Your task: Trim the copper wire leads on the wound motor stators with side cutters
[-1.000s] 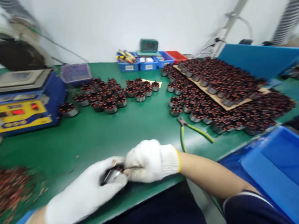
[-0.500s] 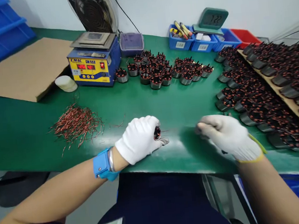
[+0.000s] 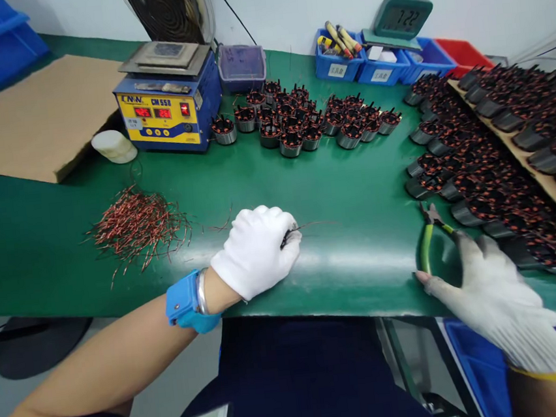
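My left hand (image 3: 261, 253), in a white glove, is closed around a wound motor stator (image 3: 287, 237). Only a dark sliver of it shows between thumb and fingers, and a thin copper wire (image 3: 316, 223) sticks out to the right. At the right, my gloved right hand (image 3: 487, 287) is spread around the green handles of the side cutters (image 3: 427, 240), thumb by one handle and fingertips at the other. The cutters lie on the green table with their jaws pointing away from me.
Cut copper wire ends (image 3: 137, 225) lie piled at left, near a yellow-blue CM 558 unit (image 3: 163, 114). More stators (image 3: 291, 143) stand at the back, and dense rows of them (image 3: 474, 206) fill the right. Blue bins (image 3: 340, 68) and a clock (image 3: 403, 16) line the wall.
My right hand has moved right and towards me, from a curled pose to spread fingers at the side cutters. My left hand has turned the stator, which is now more hidden.
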